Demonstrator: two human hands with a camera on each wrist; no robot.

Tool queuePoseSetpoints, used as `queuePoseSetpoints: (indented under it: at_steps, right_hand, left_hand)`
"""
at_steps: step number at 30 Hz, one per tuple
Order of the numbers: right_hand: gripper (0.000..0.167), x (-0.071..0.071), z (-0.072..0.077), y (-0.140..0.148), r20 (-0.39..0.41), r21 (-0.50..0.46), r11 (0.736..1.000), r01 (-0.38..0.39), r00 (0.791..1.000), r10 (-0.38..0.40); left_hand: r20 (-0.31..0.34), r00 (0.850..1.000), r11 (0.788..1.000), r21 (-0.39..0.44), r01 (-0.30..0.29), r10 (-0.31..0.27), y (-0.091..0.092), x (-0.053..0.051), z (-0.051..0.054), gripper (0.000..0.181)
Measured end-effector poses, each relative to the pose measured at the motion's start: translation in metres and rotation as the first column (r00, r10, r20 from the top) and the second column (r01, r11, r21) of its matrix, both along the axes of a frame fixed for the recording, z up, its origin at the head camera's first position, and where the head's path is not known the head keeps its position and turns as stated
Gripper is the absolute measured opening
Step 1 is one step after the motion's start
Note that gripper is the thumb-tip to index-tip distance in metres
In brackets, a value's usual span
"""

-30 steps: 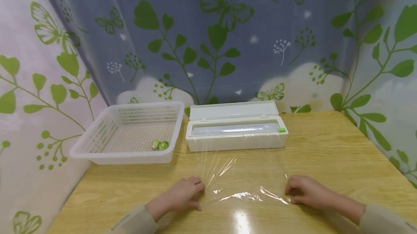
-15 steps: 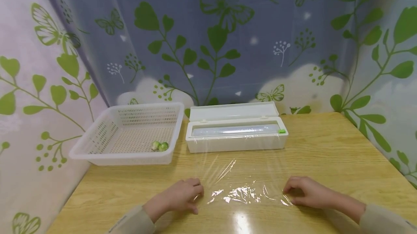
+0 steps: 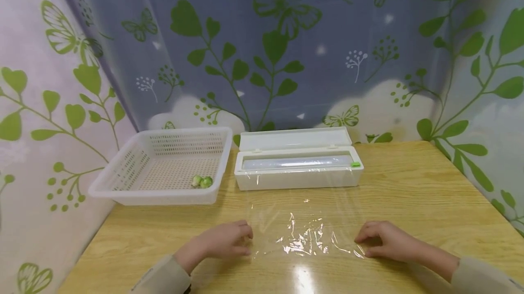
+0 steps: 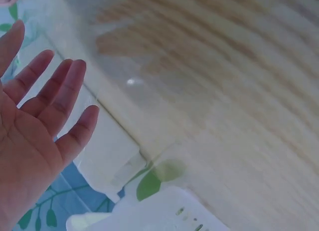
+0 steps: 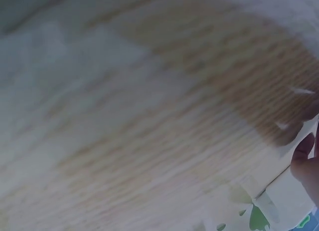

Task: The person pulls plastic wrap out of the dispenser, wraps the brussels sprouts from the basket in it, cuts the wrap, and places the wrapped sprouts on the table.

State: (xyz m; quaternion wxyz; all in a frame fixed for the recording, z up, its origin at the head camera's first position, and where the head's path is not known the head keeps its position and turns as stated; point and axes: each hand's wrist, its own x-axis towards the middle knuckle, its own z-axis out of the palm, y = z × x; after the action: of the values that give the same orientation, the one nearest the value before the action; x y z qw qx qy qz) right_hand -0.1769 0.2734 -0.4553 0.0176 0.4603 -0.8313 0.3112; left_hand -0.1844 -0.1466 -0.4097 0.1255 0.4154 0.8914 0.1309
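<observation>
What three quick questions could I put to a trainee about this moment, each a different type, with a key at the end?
1. True or false: in the left wrist view, the left hand is clenched into a fist.

2. In the head view, where does the white basket stand relative to the white box?
A) To its left
B) To its right
C) Directly in front of it

3. Fill in the blank: clear ____ runs out of the white box and reaches between the left hand and the right hand.

Key: 1. False; 2. A; 3. film
</observation>
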Motion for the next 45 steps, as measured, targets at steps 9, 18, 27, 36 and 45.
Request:
queuePoseSetpoints:
  at_steps: [9, 18, 27, 36, 45]
  right_hand:
    - [0.024, -0.001, 0.0, 0.0, 0.062, 0.037, 0.999, 0.004, 0.998, -0.007]
    - [0.025, 0.0, 0.004, -0.001, 0.066, 0.011, 1.0, 0.007, 0.998, -0.007]
    - [0.024, 0.002, 0.007, -0.001, 0.112, 0.032, 0.999, 0.019, 0.993, -0.022]
    - [0.025, -0.001, 0.004, -0.005, 0.039, 0.002, 1.0, 0.007, 0.999, -0.007]
    - [0.027, 0.0, -0.001, -0.002, 0.017, -0.018, 1.0, 0.005, 1.0, -0.004]
  left_hand:
    - [0.011, 0.998, 0.977, 0.205, -0.061, 0.06, -0.009, -0.006, 0.019, 0.023]
    - [-0.056, 0.983, 0.909, 0.395, -0.137, 0.173, -0.024, -0.021, 0.044, 0.021]
    - [0.032, 0.954, 0.824, 0.496, -0.273, 0.297, -0.037, -0.044, 0.056, 0.02]
    - [0.057, 0.884, 0.739, 0.526, -0.421, 0.463, -0.068, -0.077, 0.057, 0.023]
    - [0.099, 0.829, 0.72, 0.445, -0.532, 0.551, -0.103, -0.103, 0.048, 0.029]
